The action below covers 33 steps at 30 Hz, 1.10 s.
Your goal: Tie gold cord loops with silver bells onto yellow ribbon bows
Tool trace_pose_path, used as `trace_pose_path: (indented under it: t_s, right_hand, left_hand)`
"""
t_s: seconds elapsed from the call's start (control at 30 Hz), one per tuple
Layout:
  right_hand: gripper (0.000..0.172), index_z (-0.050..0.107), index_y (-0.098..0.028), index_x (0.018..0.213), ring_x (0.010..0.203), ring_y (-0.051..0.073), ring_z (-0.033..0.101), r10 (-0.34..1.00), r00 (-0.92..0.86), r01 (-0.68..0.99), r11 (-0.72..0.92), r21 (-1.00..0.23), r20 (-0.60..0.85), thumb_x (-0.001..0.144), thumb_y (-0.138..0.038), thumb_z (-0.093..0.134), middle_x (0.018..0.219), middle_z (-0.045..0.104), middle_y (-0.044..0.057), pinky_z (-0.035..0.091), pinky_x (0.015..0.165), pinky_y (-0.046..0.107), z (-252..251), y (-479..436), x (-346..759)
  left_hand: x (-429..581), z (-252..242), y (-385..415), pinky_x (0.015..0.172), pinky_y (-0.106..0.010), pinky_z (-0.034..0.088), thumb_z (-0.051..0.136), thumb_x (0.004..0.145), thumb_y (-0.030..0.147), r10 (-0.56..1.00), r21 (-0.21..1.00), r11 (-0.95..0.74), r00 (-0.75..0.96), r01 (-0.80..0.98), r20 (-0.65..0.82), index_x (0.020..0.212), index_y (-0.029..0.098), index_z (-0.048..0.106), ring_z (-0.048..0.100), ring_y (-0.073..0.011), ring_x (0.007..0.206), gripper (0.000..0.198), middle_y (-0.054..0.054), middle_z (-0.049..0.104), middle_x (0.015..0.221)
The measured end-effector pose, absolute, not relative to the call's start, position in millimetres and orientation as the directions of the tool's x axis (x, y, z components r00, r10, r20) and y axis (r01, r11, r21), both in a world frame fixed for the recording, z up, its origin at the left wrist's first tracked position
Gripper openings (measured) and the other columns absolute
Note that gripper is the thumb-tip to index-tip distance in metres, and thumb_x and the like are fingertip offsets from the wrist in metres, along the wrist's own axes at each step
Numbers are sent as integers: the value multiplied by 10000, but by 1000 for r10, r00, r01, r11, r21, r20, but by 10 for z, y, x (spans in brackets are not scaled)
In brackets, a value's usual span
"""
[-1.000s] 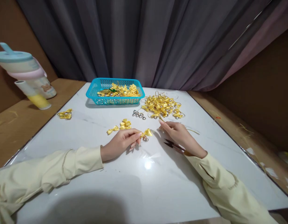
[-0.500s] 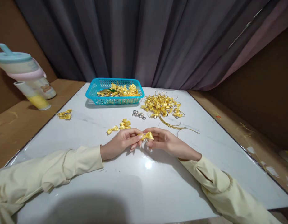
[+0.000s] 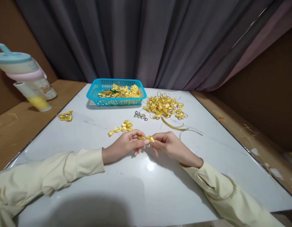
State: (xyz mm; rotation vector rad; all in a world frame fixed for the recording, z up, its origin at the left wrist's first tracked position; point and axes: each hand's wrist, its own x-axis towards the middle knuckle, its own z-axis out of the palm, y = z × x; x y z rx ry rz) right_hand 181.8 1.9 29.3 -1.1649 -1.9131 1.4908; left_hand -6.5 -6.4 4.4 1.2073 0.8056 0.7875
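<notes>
A yellow ribbon bow (image 3: 150,138) is pinched between both hands above the white table, with a small silver bell (image 3: 148,145) just below it. My left hand (image 3: 127,142) grips the bow from the left, thumb across its middle. On the other side, my right hand (image 3: 168,144) has thumb and fingertips closed on the bow's right end. Loose yellow bows (image 3: 127,125) lie just beyond my left hand. Past my right hand are gold cords (image 3: 173,126) and a small group of silver bells (image 3: 140,116). Any cord at the held bow is too small to make out.
A blue basket (image 3: 92,94) holding bows stands at the back, beside a heap of corded bows with bells (image 3: 162,106). Another small yellow bundle (image 3: 65,115) lies at the table's left edge. A tumbler (image 3: 23,72) and a roll of yellow material (image 3: 38,102) stand farther left.
The bow has tilted flatter between my fingers. My right hand has shifted its fingertips onto the bow's right end, while my left thumb has slid slightly rightward. Everything else stays put.
</notes>
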Motion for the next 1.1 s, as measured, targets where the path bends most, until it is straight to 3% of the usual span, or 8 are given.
trace_pose_path:
  t_s: [0.2,0.53,0.77,1.1]
  right_hand:
    - [420,542,-140,523,498,75,396,806,-578,387,132,-913,-128,842,-412,545,515,507,-22,305,528,220,282,29,1808]
    - [327,550,-151,740,632,118,523,742,-668,378,280,-883,-50,938,-331,363,663,607,20,381,641,226,186,47,1834]
    - [304,398,-185,549,467,90,372,851,-525,609,395,-688,23,853,-179,395,472,461,-35,281,531,219,198,60,1850]
    - [253,369,-185,545,472,89,266,871,-487,657,416,-629,66,791,-143,410,474,305,-60,233,515,221,135,101,1840]
  left_hand:
    - [-54,3,-78,417,-180,380,630,776,362,892,996,83,448,-42,-55,828,141,547,461,-67,453,241,56,505,536]
    - [-64,44,-34,408,-168,354,600,793,348,895,993,109,438,-41,-80,789,125,581,441,-46,432,223,34,551,577]
    - [-78,39,-36,416,-169,332,613,781,345,867,984,178,476,-21,-147,734,119,590,440,-57,477,233,16,551,579]
    - [-88,21,-42,423,-171,317,617,778,325,856,984,180,494,-11,-151,737,116,605,440,-60,483,214,5,572,578]
